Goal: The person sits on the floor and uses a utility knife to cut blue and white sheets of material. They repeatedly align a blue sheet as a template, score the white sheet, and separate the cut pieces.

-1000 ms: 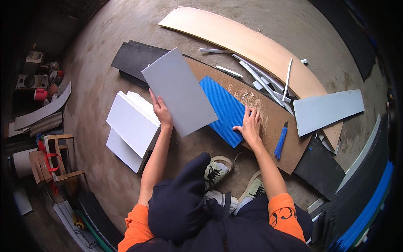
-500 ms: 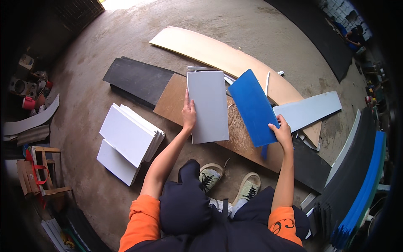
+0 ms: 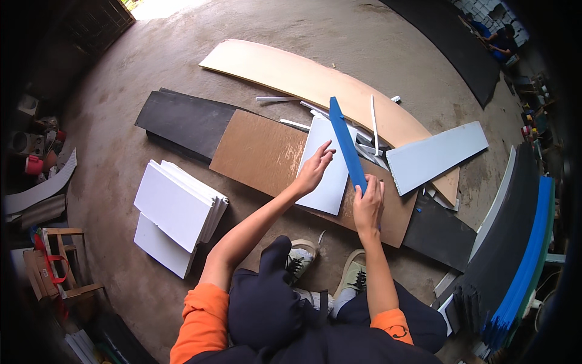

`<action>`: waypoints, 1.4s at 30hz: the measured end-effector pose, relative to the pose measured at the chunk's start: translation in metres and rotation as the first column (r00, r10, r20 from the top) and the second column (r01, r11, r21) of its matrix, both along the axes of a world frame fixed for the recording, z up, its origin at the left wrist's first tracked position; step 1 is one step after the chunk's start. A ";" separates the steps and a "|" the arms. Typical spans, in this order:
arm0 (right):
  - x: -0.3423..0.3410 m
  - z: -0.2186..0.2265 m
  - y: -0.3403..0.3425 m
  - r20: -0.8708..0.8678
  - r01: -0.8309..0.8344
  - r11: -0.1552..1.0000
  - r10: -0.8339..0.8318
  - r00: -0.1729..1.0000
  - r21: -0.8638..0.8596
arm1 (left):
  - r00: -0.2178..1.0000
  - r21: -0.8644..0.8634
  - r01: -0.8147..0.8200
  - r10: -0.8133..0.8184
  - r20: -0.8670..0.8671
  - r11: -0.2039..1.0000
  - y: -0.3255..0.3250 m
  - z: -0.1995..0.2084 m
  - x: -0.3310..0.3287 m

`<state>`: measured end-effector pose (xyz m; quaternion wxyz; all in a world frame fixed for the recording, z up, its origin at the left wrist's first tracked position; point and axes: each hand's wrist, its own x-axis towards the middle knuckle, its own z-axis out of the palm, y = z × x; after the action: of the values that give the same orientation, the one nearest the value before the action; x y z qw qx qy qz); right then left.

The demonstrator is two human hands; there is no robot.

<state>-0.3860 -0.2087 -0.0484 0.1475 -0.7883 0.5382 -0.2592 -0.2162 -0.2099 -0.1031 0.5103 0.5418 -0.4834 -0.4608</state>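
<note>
A blue flat panel (image 3: 344, 136) stands tilted nearly edge-on, with my right hand (image 3: 368, 203) closed around its near end. Beneath it, a pale grey-white rectangular panel (image 3: 318, 197) lies on a brown board (image 3: 254, 148). My left hand (image 3: 315, 167) is over the pale panel's left part, fingers stretched out and apart, gripping nothing; whether it touches the panel I cannot tell. Another light blue-white panel (image 3: 436, 155) rests to the right, partly across a long cream board (image 3: 303, 76).
White panels (image 3: 176, 203) are stacked on the floor at left. Black sheets (image 3: 182, 121) lie under the brown board. Thin white offcuts (image 3: 374, 124) are scattered behind it. Blue and black sheets (image 3: 524, 249) curve along the right. Another person (image 3: 502, 42) is far off at upper right.
My left hand has let go of the pale panel, which now lies on the brown board. The blue panel has swung left and turned from face-on to edge-on in my right hand.
</note>
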 end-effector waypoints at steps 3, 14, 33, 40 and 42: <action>0.031 -0.014 0.010 0.092 -0.095 0.995 0.096 0.991 -0.013 | 0.910 0.137 0.030 0.029 -0.413 0.990 -0.001 0.013 -0.005; 0.046 -0.039 0.027 0.133 -0.285 0.957 0.276 0.952 0.055 | 0.864 0.096 -0.501 0.503 0.002 0.860 0.001 -0.048 0.036; 0.006 -0.154 -0.023 0.311 0.147 0.846 -0.343 0.887 0.512 | 0.883 0.123 -0.364 0.300 0.361 0.923 0.004 -0.074 0.049; 0.002 -0.158 -0.029 0.296 0.163 0.852 -0.343 0.892 0.497 | 0.781 0.058 -0.351 0.259 0.568 0.935 -0.007 -0.086 0.035; 0.002 -0.159 -0.029 0.287 0.153 0.857 -0.326 0.901 0.492 | 0.766 0.075 -0.371 0.260 0.588 0.925 -0.006 -0.090 0.032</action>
<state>-0.3835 -0.2381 -0.2074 0.3909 -0.5953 0.6430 -0.2816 -0.1846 -0.2159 -0.1929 0.3605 0.7730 -0.4691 -0.2291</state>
